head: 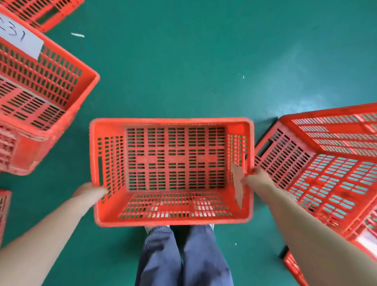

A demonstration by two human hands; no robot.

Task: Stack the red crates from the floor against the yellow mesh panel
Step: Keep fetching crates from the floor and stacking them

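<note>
The red slotted plastic crate [176,159] lies crosswise; left hand [90,192] and right hand [257,178] fingers clamp its short ends.

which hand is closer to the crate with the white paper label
Left. The left hand grips the held crate by its left rim, beside the labelled crate; the right hand grips its opposite rim, farther off.

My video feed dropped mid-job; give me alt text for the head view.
Left hand and right hand grip a red slotted crate by its short ends, over a green floor and blue-trousered legs. A stack of red crates bearing a white label stands at left; a tilted red crate lies at right.
</note>
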